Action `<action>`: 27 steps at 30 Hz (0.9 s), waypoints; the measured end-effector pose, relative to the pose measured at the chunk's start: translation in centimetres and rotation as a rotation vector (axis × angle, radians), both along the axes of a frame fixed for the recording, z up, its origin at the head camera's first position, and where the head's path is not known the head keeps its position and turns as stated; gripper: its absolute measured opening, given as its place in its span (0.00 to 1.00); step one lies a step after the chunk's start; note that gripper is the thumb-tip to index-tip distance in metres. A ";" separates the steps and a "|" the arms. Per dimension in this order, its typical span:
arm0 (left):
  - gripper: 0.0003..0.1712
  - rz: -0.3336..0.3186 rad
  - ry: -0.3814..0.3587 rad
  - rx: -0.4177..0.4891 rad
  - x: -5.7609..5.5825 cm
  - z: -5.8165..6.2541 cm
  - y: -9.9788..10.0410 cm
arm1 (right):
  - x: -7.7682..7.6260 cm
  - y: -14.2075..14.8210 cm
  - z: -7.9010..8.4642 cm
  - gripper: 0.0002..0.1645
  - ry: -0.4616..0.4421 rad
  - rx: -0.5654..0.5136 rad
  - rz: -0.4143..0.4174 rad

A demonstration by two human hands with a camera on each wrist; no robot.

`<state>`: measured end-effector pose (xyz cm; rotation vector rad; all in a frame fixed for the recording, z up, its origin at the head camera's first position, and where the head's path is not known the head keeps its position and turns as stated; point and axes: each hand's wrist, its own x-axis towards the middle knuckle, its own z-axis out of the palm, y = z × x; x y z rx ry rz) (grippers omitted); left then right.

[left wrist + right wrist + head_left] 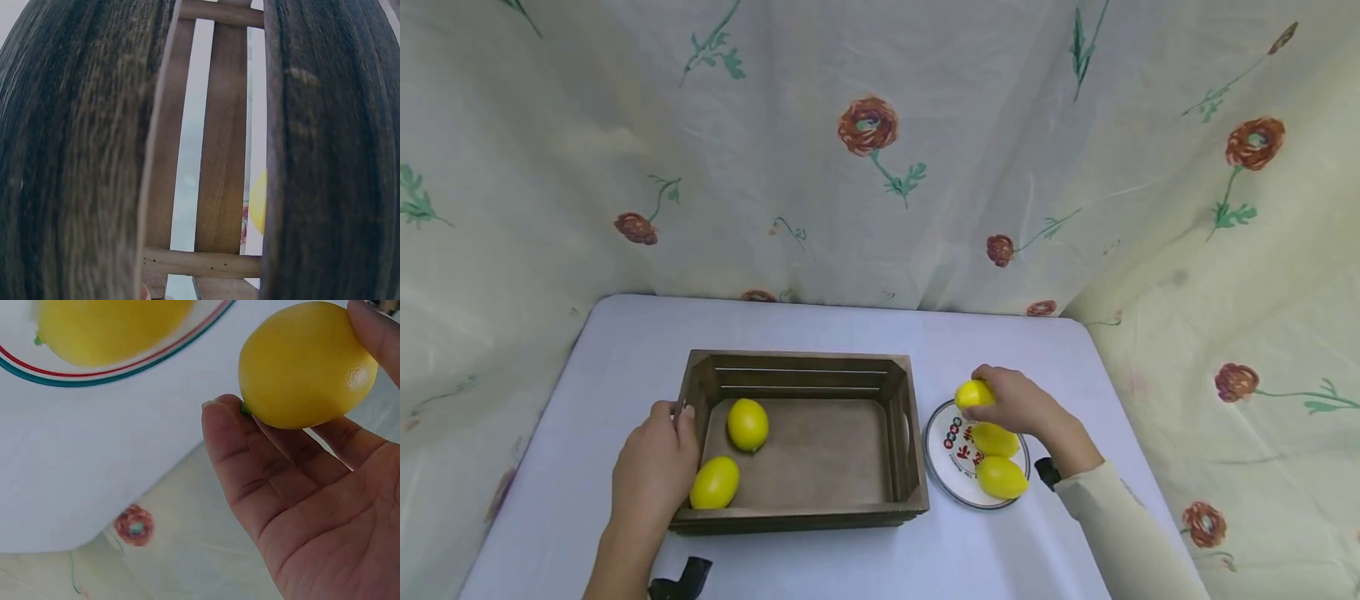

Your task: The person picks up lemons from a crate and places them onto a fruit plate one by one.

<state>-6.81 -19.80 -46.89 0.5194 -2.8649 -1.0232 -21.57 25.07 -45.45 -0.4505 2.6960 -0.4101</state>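
My right hand (pixel 1018 404) holds a yellow lemon (pixel 306 365) between thumb and fingers, over the far part of a white plate (pixel 951 475) with printed red and dark lettering. Two more lemons lie on that plate, the nearer lemon (pixel 1002 477) close to its front right rim. With my left hand (pixel 655 467) I grip the left side wall of a brown wooden crate (pixel 820 450), thumb over the top edge. Inside the crate, at its left, are one lemon (pixel 747 424) and another lemon (pixel 715 483) nearer the front corner. The crate's dark slats (pixel 81 156) fill the left wrist view.
A white cloth covers the table (pixel 805 562). Behind it and along the sides hangs a pale curtain (pixel 955 167) with red flowers. The crate's right wall stands close beside the plate. Dark straps (pixel 681 579) show near both wrists.
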 end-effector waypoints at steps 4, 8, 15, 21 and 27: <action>0.27 0.005 0.005 0.000 0.0 -0.1 0.0 | -0.3 0.1 -1.2 0.34 -0.007 0.030 -0.035; 0.26 0.008 0.011 -0.001 0.1 -0.2 0.1 | -0.4 0.1 -2.0 0.36 -0.027 0.062 -0.073; 0.26 0.000 0.015 0.000 0.1 -0.1 0.0 | -0.6 0.3 -3.2 0.33 -0.033 0.113 -0.093; 0.26 -0.003 0.027 -0.005 0.1 -0.1 0.0 | -0.7 0.4 -3.7 0.35 -0.064 0.149 -0.125; 0.25 -0.004 0.025 -0.006 0.1 -0.1 0.0 | -0.6 0.5 -4.1 0.34 -0.088 0.158 -0.142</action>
